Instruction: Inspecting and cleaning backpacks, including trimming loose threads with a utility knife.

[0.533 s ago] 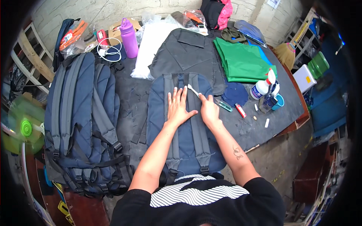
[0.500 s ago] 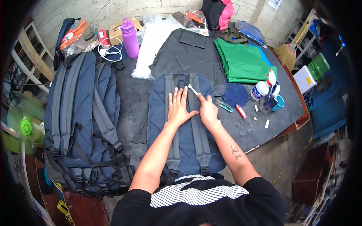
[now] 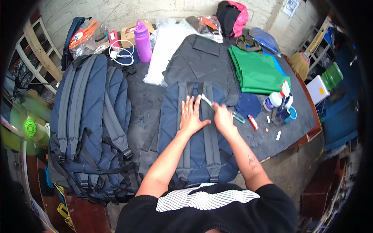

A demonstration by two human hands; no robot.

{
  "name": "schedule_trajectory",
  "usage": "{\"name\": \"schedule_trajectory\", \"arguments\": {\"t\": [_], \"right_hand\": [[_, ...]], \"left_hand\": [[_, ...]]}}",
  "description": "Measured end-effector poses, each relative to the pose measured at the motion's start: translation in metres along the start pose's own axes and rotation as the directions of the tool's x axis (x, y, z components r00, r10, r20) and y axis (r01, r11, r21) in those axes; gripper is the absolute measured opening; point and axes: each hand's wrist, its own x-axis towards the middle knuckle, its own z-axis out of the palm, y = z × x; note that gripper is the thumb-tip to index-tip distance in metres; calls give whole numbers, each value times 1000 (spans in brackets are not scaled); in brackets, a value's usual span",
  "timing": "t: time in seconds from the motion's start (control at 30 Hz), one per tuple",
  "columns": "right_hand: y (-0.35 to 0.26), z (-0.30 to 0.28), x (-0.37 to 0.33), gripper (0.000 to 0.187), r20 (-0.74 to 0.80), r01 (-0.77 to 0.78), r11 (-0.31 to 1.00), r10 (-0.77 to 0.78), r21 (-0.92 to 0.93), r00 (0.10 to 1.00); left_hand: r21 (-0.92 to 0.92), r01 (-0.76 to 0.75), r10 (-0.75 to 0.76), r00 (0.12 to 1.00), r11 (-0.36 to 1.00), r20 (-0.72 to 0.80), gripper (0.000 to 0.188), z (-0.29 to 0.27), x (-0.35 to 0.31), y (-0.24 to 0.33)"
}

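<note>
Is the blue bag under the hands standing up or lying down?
Lying down: the blue bag shows gray straps facing up, the left hand spread on it.

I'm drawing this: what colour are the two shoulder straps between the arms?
The shoulder straps are grey, best seen in the head view.

No txt clearly legible. White plastic spray btl w/ red-and-white nozzle (image 3: pixel 276 101): blue-purple lbl (image 3: pixel 268 104), print blurred. White rectangular paper sheet (image 3: pixel 291 7) on pale block wall (image 3: pixel 285 33): print too small. White boxy plastic container (image 3: pixel 315 87): yellow-orange sticker (image 3: pixel 321 91), illeg.
</note>
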Motion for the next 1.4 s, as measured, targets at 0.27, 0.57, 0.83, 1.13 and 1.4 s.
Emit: {"name": "schedule_trajectory", "arguments": {"t": [0.27, 0.57, 0.83, 1.13, 1.4], "right_hand": [[22, -41, -58, 34, -42, 44, 945, -32, 324, 999], [-1, 16, -33, 36, -45, -275, 961, 275, 11, 960], [-9, 12, -6, 40, -97, -260, 966, 259, 3, 961], [68, -113, -67, 31, -27, -150, 880, 182, 451, 983], [313, -207, -54, 18, -457, -739, 566, 583, -365, 672]], "left_hand": [[-8, -68, 67, 997, 998, -42, 94, -2, -3, -4], [57, -120, 118, 993, 991, 29, 60, 2, 1, -2], [63, -144, 144, 990, 988, 8, 61, 1, 5, 2], [105, -102, 103, 995, 989, -2, 62, -2, 0, -4], [112, -96, 95, 995, 989, 8, 59, -2, 5, 8]]}}
